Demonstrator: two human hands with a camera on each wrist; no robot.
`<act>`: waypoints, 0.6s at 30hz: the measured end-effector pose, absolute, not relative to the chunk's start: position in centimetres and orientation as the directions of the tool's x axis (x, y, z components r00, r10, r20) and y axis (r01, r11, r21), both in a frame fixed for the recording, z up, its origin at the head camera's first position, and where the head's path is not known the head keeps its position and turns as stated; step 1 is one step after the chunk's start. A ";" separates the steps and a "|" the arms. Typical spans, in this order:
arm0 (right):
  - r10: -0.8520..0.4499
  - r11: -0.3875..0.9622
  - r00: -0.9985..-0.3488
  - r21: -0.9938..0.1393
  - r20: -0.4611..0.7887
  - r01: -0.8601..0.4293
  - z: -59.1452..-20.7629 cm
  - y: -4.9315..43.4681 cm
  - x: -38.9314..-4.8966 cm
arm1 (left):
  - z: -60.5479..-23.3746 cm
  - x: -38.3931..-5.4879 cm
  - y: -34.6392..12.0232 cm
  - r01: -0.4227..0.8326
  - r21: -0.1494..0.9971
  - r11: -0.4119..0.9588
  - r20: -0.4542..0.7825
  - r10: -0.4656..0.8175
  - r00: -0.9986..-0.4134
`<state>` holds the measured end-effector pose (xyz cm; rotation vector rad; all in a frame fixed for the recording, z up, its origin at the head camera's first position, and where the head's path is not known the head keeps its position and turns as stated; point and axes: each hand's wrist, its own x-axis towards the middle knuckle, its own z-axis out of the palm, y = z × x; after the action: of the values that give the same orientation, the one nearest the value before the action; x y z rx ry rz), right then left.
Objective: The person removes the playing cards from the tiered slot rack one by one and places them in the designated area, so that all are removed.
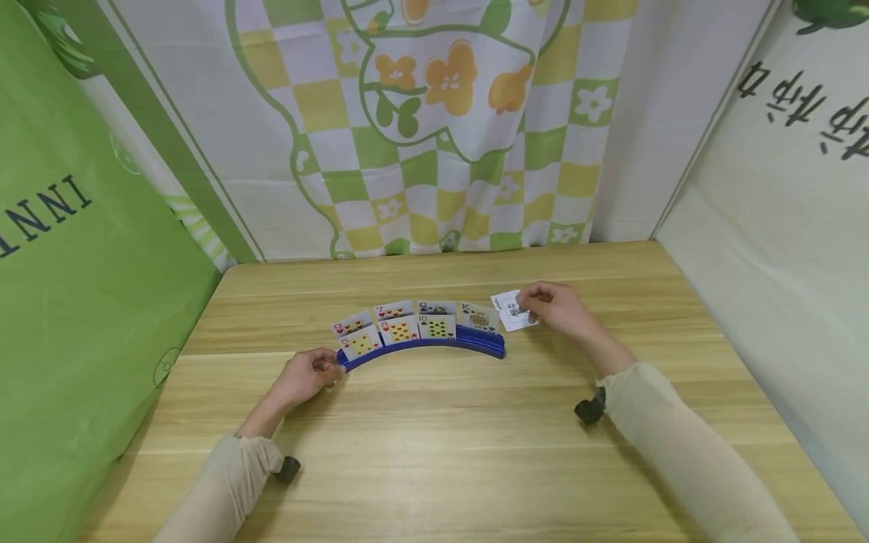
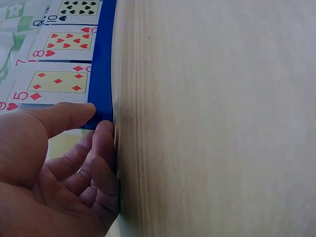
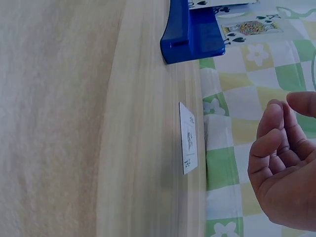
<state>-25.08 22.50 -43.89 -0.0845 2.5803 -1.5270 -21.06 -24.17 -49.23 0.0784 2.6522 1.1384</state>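
Note:
A curved blue card holder [image 1: 479, 342] stands on the table with playing cards in two rows. In front are the five of diamonds [image 2: 58, 81], the eight of hearts [image 2: 66, 42] and the ten of spades [image 2: 76, 9]; behind stand a nine, a seven, a queen and, at the right end, the king of spades [image 1: 479, 317]. My left hand [image 1: 308, 375] pinches the holder's left end, thumb on top and index finger at the front edge. Right of the holder, a joker card [image 3: 188, 140] lies face up on the table. Above it hovers my right hand [image 1: 553, 305], loosely curled, holding nothing.
The light wood table [image 1: 434, 445] runs back to a patterned, checkered curtain [image 1: 448, 151]. A green cloth wall [image 1: 88, 249] borders the left side and a white one [image 1: 767, 226] the right. Each wrist carries a small black camera.

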 end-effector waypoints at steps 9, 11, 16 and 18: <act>-0.144 0.466 -0.987 -0.885 -0.067 -0.007 -43.6 22.1 -24.4 | -49.2 -21.1 -24.2 -0.052 0.713 0.699 -0.213 0.146 -0.966; -0.147 0.461 -0.987 -0.887 -0.065 -0.010 -43.6 22.0 -24.3 | -49.2 -21.1 -24.2 -0.053 0.712 0.701 -0.214 0.144 -0.966; -0.160 0.465 -0.985 -0.885 -0.056 -0.026 -43.5 21.8 -24.1 | -49.3 -21.0 -24.2 -0.046 0.706 0.707 -0.207 0.143 -0.968; -0.165 0.466 -0.985 -0.884 -0.052 -0.032 -43.5 21.7 -24.0 | -49.4 -21.0 -24.2 -0.047 0.706 0.706 -0.205 0.141 -0.969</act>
<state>-23.99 21.68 -43.46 -0.1739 2.5765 -1.5500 -21.05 -24.20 -49.36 0.0747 2.6715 1.1155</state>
